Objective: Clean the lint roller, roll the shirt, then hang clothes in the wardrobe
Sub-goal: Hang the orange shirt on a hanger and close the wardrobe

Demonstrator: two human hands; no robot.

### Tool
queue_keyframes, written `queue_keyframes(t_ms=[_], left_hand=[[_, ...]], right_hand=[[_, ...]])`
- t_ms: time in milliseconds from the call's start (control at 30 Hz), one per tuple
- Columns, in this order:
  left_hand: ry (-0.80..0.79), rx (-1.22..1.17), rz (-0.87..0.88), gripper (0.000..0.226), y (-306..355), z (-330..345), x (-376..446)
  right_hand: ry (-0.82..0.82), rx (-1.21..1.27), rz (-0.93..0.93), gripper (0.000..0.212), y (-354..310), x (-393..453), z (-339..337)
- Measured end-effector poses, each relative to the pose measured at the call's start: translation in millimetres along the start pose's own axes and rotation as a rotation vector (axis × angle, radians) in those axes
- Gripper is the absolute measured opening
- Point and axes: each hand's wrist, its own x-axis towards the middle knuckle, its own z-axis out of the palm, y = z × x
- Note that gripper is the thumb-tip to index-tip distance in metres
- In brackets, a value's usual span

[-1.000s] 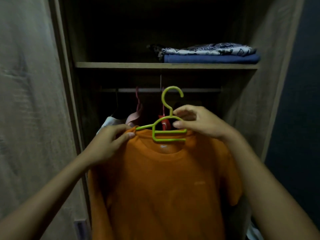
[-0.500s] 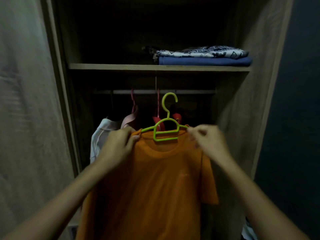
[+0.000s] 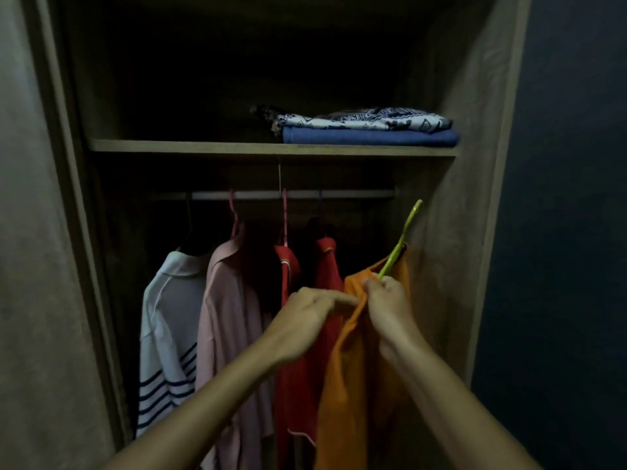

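While hanger (image 3: 403, 232) sits tilted, hook below rail (image 3: 291, 195), right grip (image 3: 386, 305) clamped on its end and shirt (image 3: 349, 385); left grip (image 3: 305, 320) pinching shirt shoulder.

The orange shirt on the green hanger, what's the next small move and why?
Probably lift the green hanger so its hook goes over the rail. The hook sits below the rail near its right end, unhooked, while the right hand and left hand both grip the orange shirt at its shoulder.
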Motion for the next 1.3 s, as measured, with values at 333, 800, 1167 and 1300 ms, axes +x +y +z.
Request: queue_keyframes(t_ms=[333, 800, 1167, 1300], left_hand=[[0.038, 0.609, -0.103, 0.048, -68, 13, 100], [0.27, 0.613, -0.066, 0.022, -90, 13, 122], [0.434, 0.569, 0.016, 0.058, -108, 8, 109], [0.414, 0.604, -0.034, 0.076, -113, 16, 103]], right_hand=[[-0.028, -0.51, -0.1, 0.034, -16, 130, -13], [-0.064, -0.546, -0.024, 0.03, 14, 214, 24], [0.001, -0.725, -0.476, 0.064, 60, 125, -7], [0.043, -0.762, -0.544, 0.075, 89, 115, -17]])
